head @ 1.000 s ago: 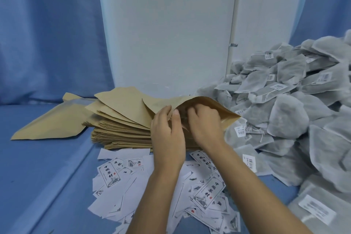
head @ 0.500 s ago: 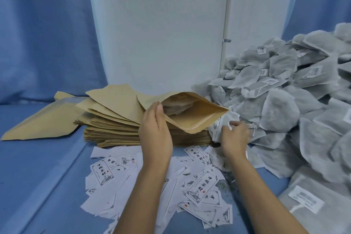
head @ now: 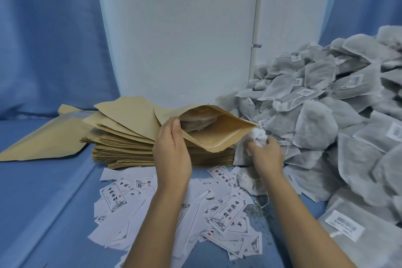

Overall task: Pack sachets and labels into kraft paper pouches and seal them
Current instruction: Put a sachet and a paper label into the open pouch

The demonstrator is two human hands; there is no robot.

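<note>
An open kraft pouch [head: 219, 135] lies on top of the pouch stack [head: 130, 150], its mouth facing right, with at least one sachet visible inside. My left hand [head: 171, 150] holds the pouch's near lip at the left of the mouth. Just right of the mouth, my right hand [head: 266, 154] grips the white bunched top of a grey sachet [head: 258, 137] at the foot of the sachet heap [head: 330, 119]. Printed paper labels [head: 226, 213] lie scattered on the blue surface below both hands.
A single flat kraft pouch [head: 43, 143] lies at the left of the stack. A white panel [head: 174, 39] and blue curtains stand behind. More sachets [head: 352, 230] reach the right front edge. Loose crumbs lie among the labels.
My right hand left the pouch mouth, moved right to the sachet heap and took hold of a sachet. The pouch mouth now stands open. My left hand stays on the lip.
</note>
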